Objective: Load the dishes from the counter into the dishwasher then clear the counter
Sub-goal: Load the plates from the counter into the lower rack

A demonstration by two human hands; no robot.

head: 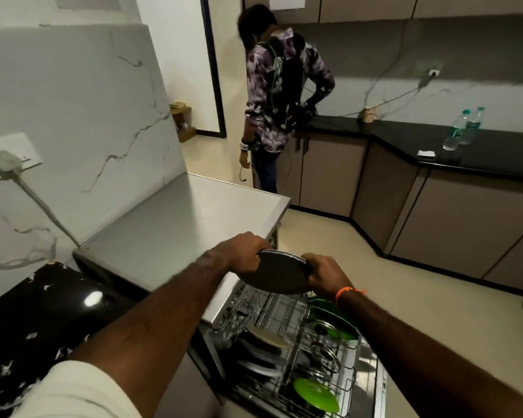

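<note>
1. Dark grey and speckled, a round plate (277,274) is held above the open dishwasher rack (302,351) in the head view, tilted with its underside toward the camera.
2. The left hand (243,256) grips the plate's left rim, fingers curled over the edge.
3. The right hand (325,274) grips the right rim the same way; an orange thread band (346,292) circles that wrist.
4. The wire rack is pulled out below the hands. It holds green plates (334,319) standing at the right, a green lid or plate (316,393) lying near the front, a steel lid with a knob (320,328), a pale dish (266,336) and dark plates (260,357) on the left.
5. A grey surface (178,218) lies to the left of the rack, and nearer the camera is a glossy black patterned surface (37,309).
6. Another person (280,95) stands at the far black counter (435,143) with their back turned; two water bottles (462,128) stand on that counter, well apart from the person.
</note>
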